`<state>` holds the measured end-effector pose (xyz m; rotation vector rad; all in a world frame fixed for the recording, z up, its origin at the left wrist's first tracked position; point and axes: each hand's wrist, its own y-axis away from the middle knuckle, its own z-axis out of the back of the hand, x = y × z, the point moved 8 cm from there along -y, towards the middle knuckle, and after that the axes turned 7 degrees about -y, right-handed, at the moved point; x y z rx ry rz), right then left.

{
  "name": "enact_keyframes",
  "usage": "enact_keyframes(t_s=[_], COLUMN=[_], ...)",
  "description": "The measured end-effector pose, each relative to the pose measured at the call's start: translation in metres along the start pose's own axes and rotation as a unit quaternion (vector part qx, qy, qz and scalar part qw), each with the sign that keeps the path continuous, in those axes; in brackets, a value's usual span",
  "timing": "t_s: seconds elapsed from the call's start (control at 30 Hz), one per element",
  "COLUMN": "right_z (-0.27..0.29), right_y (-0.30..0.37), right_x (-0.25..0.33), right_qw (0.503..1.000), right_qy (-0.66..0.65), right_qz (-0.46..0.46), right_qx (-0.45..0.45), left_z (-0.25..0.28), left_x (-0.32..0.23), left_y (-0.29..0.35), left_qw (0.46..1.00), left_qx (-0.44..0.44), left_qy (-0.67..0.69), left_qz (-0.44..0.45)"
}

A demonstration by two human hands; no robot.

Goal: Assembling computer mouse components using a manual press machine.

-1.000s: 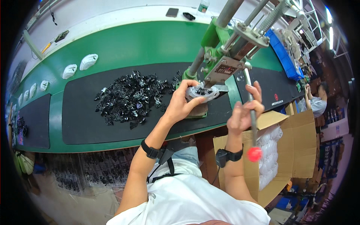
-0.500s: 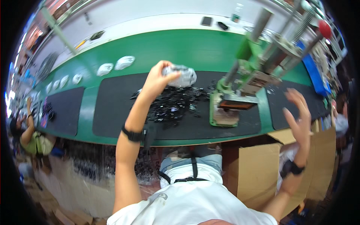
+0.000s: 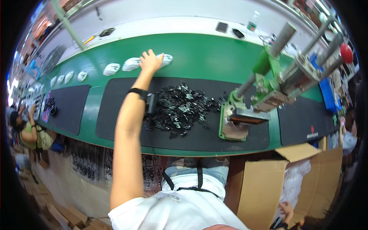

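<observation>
Parts pile point(image 3: 180, 109) left of press point(image 3: 264, 92).

Factory assembly line, seen from a worker's station.

A long green conveyor belt point(image 3: 207, 50) is seen running across the view, with white moulded pieces point(image 3: 112, 69) laid in a row along it, the nearest just beside the fingers of the outstretched left hand point(image 3: 150, 61). Black work mats point(image 3: 126, 115) are laid on the near edge, and a heap of small black parts point(image 3: 180, 109) is piled below the hand, near the wrist. A green hand-lever press point(image 3: 264, 96) (its lever tipped with a red knob) is mounted well to the right of the fingers. Open cardboard cartons point(image 3: 260, 188) are set under the bench, and another worker point(image 3: 32, 132) is seated far off to the left.
</observation>
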<state>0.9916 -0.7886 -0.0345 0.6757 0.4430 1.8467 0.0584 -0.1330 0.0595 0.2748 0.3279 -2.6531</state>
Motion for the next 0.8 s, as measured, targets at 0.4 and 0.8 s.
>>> enact_keyframes(t_s=[0.4, 0.8], right_z=[0.057, -0.218], right_y=[0.086, 0.341], right_x=[0.127, 0.424], right_qw=[0.872, 0.758], right_qy=[0.234, -0.264], right_qz=[0.380, 0.524], right_qx=[-0.203, 0.285], left_z=[0.155, 0.074], left_x=[-0.111, -0.114], left_y=[0.250, 0.434], left_qw=[0.836, 0.600], left_qx=[0.111, 0.475], left_qy=[0.279, 0.526], left_qz=[-0.459, -0.371])
